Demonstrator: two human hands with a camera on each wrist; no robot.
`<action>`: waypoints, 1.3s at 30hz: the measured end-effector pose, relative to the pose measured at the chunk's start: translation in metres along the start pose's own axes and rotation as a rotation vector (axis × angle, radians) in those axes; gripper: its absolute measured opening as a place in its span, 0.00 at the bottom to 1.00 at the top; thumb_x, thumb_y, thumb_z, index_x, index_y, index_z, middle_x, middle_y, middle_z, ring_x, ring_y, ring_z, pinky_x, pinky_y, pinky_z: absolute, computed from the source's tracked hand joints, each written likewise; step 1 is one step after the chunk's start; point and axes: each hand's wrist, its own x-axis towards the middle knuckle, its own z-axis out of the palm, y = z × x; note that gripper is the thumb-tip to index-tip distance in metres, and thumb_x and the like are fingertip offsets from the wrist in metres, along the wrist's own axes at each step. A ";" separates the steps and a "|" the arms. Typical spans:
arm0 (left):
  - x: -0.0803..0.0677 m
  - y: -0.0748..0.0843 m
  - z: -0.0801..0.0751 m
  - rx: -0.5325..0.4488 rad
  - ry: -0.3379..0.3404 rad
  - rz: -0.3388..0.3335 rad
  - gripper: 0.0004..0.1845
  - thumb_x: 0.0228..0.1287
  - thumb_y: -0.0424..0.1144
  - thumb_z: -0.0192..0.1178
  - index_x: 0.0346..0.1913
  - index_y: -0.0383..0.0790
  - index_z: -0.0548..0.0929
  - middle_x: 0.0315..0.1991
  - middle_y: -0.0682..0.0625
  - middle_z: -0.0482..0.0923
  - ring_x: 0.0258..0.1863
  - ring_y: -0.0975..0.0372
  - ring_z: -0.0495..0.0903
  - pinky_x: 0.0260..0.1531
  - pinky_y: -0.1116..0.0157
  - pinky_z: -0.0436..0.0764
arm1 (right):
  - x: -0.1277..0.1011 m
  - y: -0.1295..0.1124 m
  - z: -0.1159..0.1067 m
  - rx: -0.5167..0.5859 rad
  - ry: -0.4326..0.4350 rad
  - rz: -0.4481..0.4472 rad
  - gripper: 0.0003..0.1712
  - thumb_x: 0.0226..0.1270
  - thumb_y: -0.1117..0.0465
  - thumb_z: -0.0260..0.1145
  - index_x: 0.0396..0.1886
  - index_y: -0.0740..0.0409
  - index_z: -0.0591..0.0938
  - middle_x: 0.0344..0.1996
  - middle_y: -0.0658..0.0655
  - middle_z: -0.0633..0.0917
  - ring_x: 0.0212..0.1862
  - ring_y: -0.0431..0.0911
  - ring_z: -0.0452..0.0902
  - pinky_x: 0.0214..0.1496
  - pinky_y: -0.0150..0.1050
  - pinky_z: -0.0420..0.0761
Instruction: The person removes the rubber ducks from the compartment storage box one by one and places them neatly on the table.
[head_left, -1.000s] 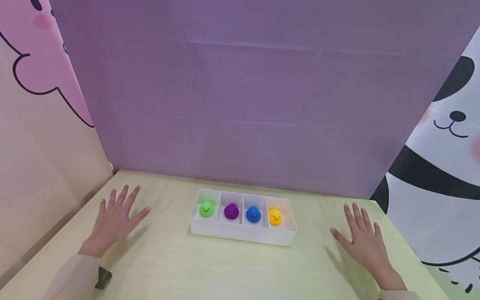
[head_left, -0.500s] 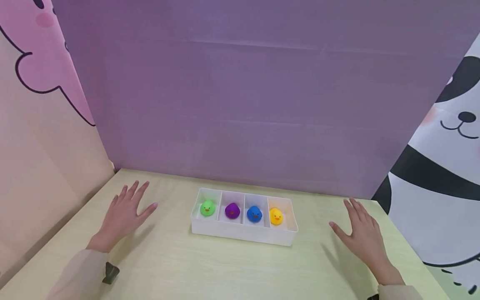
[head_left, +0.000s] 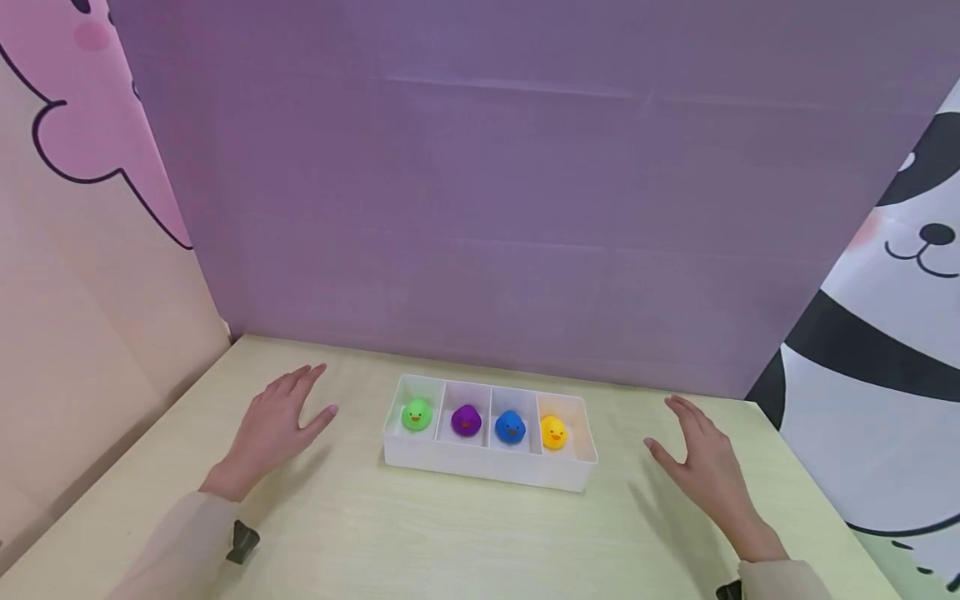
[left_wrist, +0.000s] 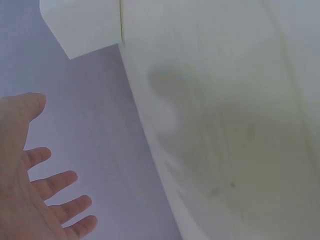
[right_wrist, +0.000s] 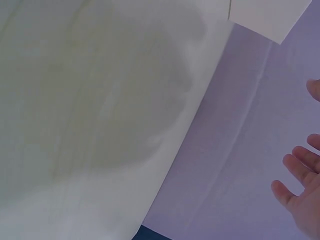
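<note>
And here we are, hands poised on either side of the tray! The left hand (head_left: 270, 429) hangs above the surface (head_left: 450, 542), fingers extended and lightly bent, its grip free of anything; the right hand (head_left: 708, 475) mirrors it, just as unburdened. Between them, apart from both, sits the white tray (head_left: 487, 468): four compartments, one duck each, green duck (head_left: 416, 415) leftmost, then purple duck (head_left: 466, 422), blue duck (head_left: 510, 427) and yellow duck (head_left: 553, 432), that last one close by its divider. I'd call this the approach stage; touching the tray would ask both hands to come inward, level and gentle. Smooth, thin, straight walls there, likely plastic; round little ducks, probably rubbery; pale wood grain beneath, and creased purple cloth (head_left: 510, 208) behind.
</note>
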 end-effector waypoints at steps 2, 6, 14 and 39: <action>0.000 0.002 0.003 -0.009 0.005 0.013 0.33 0.60 0.54 0.56 0.65 0.42 0.64 0.60 0.38 0.67 0.58 0.42 0.66 0.48 0.39 0.67 | 0.000 -0.002 0.003 0.012 -0.001 -0.002 0.35 0.48 0.60 0.70 0.55 0.71 0.70 0.53 0.70 0.74 0.53 0.64 0.70 0.46 0.61 0.69; 0.001 0.008 0.007 -0.023 0.035 0.056 0.32 0.59 0.51 0.58 0.63 0.40 0.67 0.58 0.39 0.71 0.55 0.42 0.69 0.46 0.42 0.70 | -0.001 -0.006 0.008 0.021 0.004 -0.015 0.33 0.47 0.61 0.71 0.54 0.70 0.71 0.51 0.68 0.75 0.51 0.62 0.72 0.44 0.60 0.70; 0.004 0.017 0.017 -0.054 0.053 0.100 0.31 0.58 0.50 0.59 0.62 0.41 0.68 0.56 0.41 0.74 0.53 0.45 0.73 0.46 0.45 0.72 | 0.001 -0.014 0.016 0.049 0.025 -0.066 0.30 0.45 0.65 0.71 0.50 0.69 0.73 0.47 0.67 0.78 0.48 0.60 0.75 0.42 0.58 0.72; 0.009 0.051 0.031 -0.138 -0.026 0.116 0.27 0.61 0.53 0.56 0.60 0.46 0.71 0.54 0.47 0.76 0.53 0.50 0.75 0.48 0.50 0.75 | 0.016 -0.042 0.031 0.066 -0.046 -0.144 0.25 0.49 0.63 0.70 0.49 0.65 0.75 0.43 0.60 0.80 0.43 0.53 0.77 0.44 0.52 0.72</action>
